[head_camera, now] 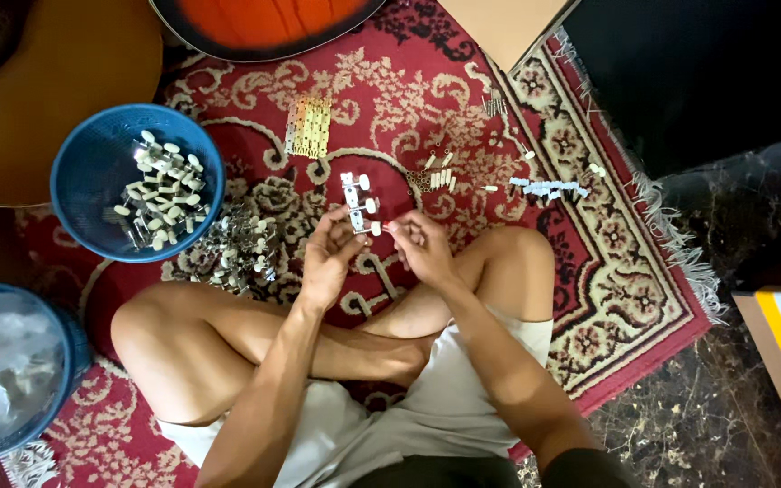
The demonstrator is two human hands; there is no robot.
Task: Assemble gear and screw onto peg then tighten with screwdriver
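I sit cross-legged on a red patterned rug (390, 81). My left hand (327, 256) holds up a metal strip of guitar tuners (355, 203) with cream-coloured knobs, gripped at its lower end. My right hand (422, 244) is beside it, fingertips pinched at the strip's lowest knob. A blue basket (92, 172) at my left holds several loose tuner pegs (163, 190) with cream knobs. A pile of metal tuner parts (237, 248) lies on the rug between the basket and my left hand.
Brass-coloured plates (308, 125) lie on the rug ahead, with small screws and pegs (436, 176) and a row of pale parts (549, 188) to the right. Two guitar bodies (264, 23) (56, 81) lie at the top. A second blue basket with plastic bags (2, 370) stands at lower left.
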